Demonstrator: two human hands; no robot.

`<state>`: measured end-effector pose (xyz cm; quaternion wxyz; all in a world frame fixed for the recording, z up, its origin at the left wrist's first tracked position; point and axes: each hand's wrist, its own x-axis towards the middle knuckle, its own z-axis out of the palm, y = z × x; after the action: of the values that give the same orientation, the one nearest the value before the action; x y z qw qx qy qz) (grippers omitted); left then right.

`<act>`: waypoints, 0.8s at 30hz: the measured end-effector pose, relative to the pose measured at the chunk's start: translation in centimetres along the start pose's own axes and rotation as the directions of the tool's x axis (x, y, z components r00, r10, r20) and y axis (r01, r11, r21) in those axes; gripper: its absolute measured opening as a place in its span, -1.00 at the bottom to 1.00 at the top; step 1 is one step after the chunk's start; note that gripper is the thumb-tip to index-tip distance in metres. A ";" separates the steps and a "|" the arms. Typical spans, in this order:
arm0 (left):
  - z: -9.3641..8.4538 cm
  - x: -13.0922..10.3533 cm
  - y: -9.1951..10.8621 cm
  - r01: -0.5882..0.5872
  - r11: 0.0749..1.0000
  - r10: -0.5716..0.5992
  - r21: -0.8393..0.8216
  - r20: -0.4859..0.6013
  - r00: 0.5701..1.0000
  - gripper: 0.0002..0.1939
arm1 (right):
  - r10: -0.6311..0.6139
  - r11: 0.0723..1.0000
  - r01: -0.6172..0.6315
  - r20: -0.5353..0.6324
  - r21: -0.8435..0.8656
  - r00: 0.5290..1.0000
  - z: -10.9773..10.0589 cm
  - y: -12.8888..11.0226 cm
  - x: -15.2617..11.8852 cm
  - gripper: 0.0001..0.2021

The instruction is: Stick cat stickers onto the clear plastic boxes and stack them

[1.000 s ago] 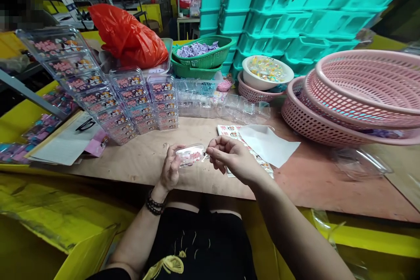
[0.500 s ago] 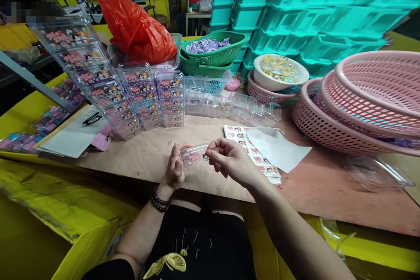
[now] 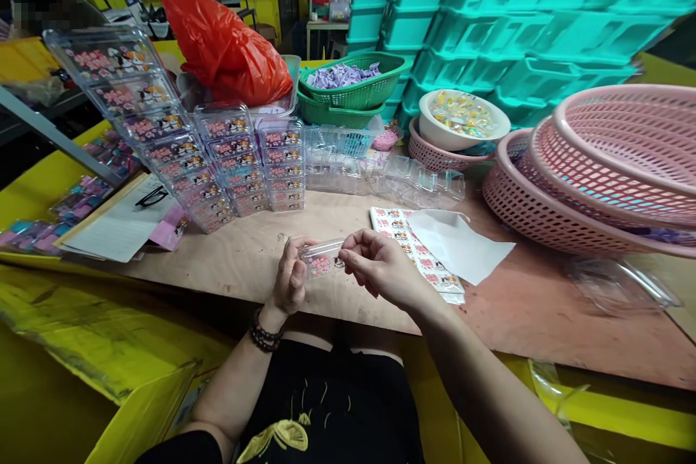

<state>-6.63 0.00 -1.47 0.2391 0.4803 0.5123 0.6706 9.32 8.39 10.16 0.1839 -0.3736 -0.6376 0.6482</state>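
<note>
My left hand [image 3: 289, 277] is closed round the left end of a small clear plastic box [image 3: 322, 261], which bears a pink-lettered sticker with a cat picture. At the box's right end, the fingers of my right hand [image 3: 375, 261] are pinched together over the sticker's edge; whether they grip the sticker or the box is too small to tell. Right of my hands lies a sheet of printed stickers [image 3: 429, 264], partly under a white backing paper [image 3: 462, 243]. Stacks of stickered clear boxes [image 3: 236, 159] stand on the table to the left.
Empty clear trays [image 3: 418, 181] lie behind my hands. Pink baskets [image 3: 549, 214] are at the right, with a white bowl of packets [image 3: 465, 116] and green baskets [image 3: 356, 87] at the back. A notebook with glasses [image 3: 117, 225] lies left, beside a yellow bin [image 3: 32, 192].
Both hands stay at the box with nearly the same grip. My right hand has shifted very slightly left along it. Nothing else has visibly moved.
</note>
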 end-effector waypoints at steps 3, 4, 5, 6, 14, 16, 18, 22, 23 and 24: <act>-0.1 0.0 0.2 -0.033 0.999 0.033 0.020 0.023 0.999 -0.43 | 0.006 1.000 -0.007 -0.004 -0.007 1.000 0.0 0.1 0.0 -0.72; -0.1 0.0 0.3 -0.039 0.999 0.038 0.027 0.027 0.999 -0.44 | 0.006 1.000 -0.006 -0.004 -0.006 1.000 -0.1 0.1 0.0 -0.72; -0.1 0.0 0.3 -0.042 0.999 0.041 0.032 0.031 0.999 -0.45 | 0.004 1.000 -0.004 -0.003 -0.005 1.000 -0.1 0.1 -0.1 -0.72; -0.1 0.0 0.4 -0.043 0.998 0.042 0.034 0.035 0.998 -0.46 | -0.001 1.000 0.001 -0.005 -0.004 1.000 -0.1 0.1 -0.1 -0.72; 0.2 0.3 1.0 -0.038 0.999 0.039 -0.007 0.045 0.998 -0.55 | -0.035 0.999 0.034 -0.010 -0.028 0.999 0.2 0.0 -0.1 -0.73; 0.4 0.4 1.2 -0.027 0.999 0.029 -0.031 0.042 0.999 -0.59 | -0.039 0.999 0.038 -0.010 -0.033 0.999 0.2 0.1 -0.1 -0.72; 0.4 0.4 1.2 -0.011 0.999 0.013 -0.035 0.036 0.999 -0.62 | -0.048 0.998 0.047 -0.010 -0.043 0.999 0.1 0.2 -0.1 -0.72; 0.4 0.3 1.1 -0.012 1.000 0.013 -0.014 0.023 1.000 -0.64 | -0.104 0.990 0.102 -0.014 -0.093 0.994 0.1 0.6 -0.1 -0.72; 0.4 0.3 1.1 -0.016 1.000 0.017 -0.009 0.025 1.000 -0.65 | -0.124 0.986 0.121 -0.020 -0.114 0.992 0.1 0.7 -0.1 -0.72; 0.4 0.3 1.0 -0.020 1.000 0.020 -0.003 0.028 0.999 -0.66 | -0.143 0.981 0.138 -0.027 -0.138 0.989 0.2 0.8 -0.2 -0.72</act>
<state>-6.25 0.03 -0.46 0.2401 0.4943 0.5032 0.6669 9.50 8.03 9.40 0.2152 -0.3511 -0.7016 0.5816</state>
